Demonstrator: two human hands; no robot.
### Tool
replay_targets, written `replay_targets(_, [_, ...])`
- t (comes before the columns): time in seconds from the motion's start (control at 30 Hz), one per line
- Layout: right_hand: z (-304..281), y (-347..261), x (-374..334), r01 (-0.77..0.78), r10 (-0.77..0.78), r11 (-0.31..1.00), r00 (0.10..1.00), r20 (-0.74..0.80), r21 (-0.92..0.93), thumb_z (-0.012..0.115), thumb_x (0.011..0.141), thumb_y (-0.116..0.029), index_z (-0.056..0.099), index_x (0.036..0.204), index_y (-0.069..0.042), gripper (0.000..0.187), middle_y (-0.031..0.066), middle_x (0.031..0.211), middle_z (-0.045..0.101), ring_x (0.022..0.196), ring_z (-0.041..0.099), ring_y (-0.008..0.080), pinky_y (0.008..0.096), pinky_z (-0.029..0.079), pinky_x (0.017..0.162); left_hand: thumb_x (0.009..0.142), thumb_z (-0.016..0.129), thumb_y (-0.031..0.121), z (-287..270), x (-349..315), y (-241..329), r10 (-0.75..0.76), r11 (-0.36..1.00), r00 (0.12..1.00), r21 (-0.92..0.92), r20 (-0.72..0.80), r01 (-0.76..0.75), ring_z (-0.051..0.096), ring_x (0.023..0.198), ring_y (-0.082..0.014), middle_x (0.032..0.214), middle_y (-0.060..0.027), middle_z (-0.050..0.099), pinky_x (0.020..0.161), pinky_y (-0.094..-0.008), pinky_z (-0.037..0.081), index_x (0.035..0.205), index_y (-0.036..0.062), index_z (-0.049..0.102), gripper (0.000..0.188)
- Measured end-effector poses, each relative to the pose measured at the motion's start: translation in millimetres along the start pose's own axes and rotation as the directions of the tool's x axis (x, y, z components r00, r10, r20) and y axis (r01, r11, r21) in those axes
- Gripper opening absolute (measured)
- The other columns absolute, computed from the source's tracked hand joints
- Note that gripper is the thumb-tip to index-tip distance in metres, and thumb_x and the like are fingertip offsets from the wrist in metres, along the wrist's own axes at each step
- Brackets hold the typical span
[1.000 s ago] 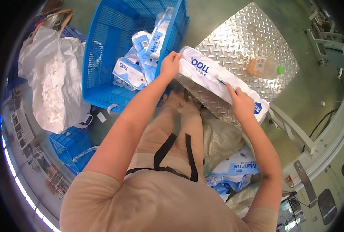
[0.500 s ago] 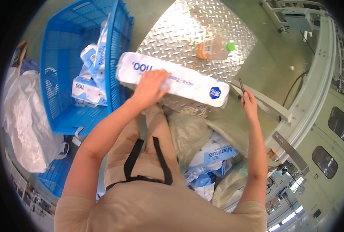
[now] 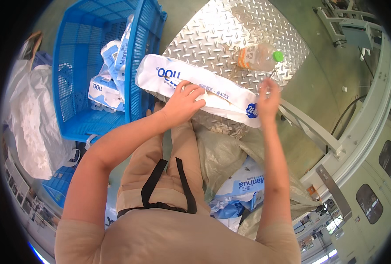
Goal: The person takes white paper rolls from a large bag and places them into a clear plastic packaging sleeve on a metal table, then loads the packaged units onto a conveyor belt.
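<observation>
A long white plastic-wrapped pack of paper rolls (image 3: 160, 75) with blue print lies across the near edge of a metal plate table (image 3: 195, 42). A long slit along its top side shows white inside. My left hand (image 3: 184, 102) is on the middle of the pack, fingers curled onto the wrapper beside the slit. Just past the pack's right end, my right hand (image 3: 269, 99) is closed around a thin dark knife-like tool (image 3: 273, 73), its tip pointing away from me. Motion blurs this hand, and the tool's exact kind is unclear.
A bottle with a green cap (image 3: 259, 57) lies on the plate. To the left stands a blue crate (image 3: 72, 105) holding several similar packs, with a white plastic bag (image 3: 46, 127) beyond it. A woven sack (image 3: 219, 154) with crumpled wrappers (image 3: 243, 187) sits below; a machine frame (image 3: 318, 132) borders the right.
A slit now shows in the wrapper. My right hand has moved left to the pack's right end with the tool. My left hand has shifted slightly right along the pack.
</observation>
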State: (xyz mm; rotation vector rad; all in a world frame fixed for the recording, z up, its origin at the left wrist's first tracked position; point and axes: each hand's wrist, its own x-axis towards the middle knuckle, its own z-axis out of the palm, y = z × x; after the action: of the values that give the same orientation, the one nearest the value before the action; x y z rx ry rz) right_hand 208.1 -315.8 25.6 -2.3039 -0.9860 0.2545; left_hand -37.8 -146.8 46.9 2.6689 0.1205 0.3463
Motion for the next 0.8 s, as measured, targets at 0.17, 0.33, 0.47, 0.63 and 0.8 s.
replay_targets(0.17, [40.5,-71.6,-17.3,0.450,-0.381,0.855,0.882,0.276,-0.258,0.058,0.084,-0.030,0.052,0.117,-0.009,0.040,0.0096,0.098,0.058,0.088,0.058,0.0282,0.0394,0.045,0.075,0.076,0.063,0.025,-0.5,1.7,-4.6,-0.082,0.996,0.982,-0.015,0.172,0.086,0.052,0.079,-0.0179,0.072,-0.0004,0.052,0.077,-0.0346,0.037,0.078,0.0139,0.055,0.014])
replay_targets(0.33, [39.1,-52.8,-7.9,0.380,-0.162,0.865,0.829,0.535,-0.328,0.047,0.089,-0.026,0.055,0.101,-0.009,0.022,0.0108,0.088,0.061,0.078,0.061,0.0328,0.0454,0.047,0.066,0.080,0.058,0.027,-4.1,-8.0,-7.0,0.023,0.999,0.952,0.017,0.304,-0.029,0.053,0.072,-0.0172,0.065,0.0012,0.052,0.071,-0.0312,0.036,0.074,0.0147,0.054,0.014])
replay_targets(0.47, [15.9,-14.7,-1.5,0.052,0.116,0.874,0.943,0.312,-0.482,0.040,0.092,-0.027,0.056,0.092,-0.007,0.026,0.0168,0.079,0.062,0.071,0.060,0.0381,0.0500,0.046,0.061,0.075,0.055,0.018,-12.4,-55.1,3.1,0.042,0.999,0.930,-0.014,0.364,-0.039,0.053,0.072,-0.0169,0.064,0.0015,0.053,0.069,-0.0310,0.036,0.073,0.0144,0.054,0.004])
replay_targets(0.63, [28.6,-21.3,-24.2,-0.121,0.250,0.854,0.949,0.194,-0.506,0.038,0.093,-0.032,0.056,0.090,-0.007,0.031,0.0181,0.075,0.062,0.070,0.060,0.0394,0.0487,0.046,0.060,0.075,0.056,0.018,-9.5,-95.0,4.6,0.028,0.999,0.892,0.003,0.451,-0.033,0.054,0.071,-0.0183,0.061,0.0026,0.052,0.067,-0.0314,0.036,0.073,0.0141,0.053,0.005])
replay_targets(0.8, [23.2,-88.7,-36.7,0.014,-0.036,0.946,0.997,-0.062,-0.323,0.058,0.085,-0.031,0.053,0.108,-0.004,0.036,0.0198,0.106,0.057,0.101,0.053,0.0369,0.0462,0.043,0.080,0.082,0.057,0.027,-28.7,-45.0,10.6,-0.050,0.992,0.906,-0.084,0.421,0.093,0.056,0.088,-0.0200,0.093,-0.0039,0.060,0.082,-0.0359,0.037,0.100,0.0125,0.057,0.024])
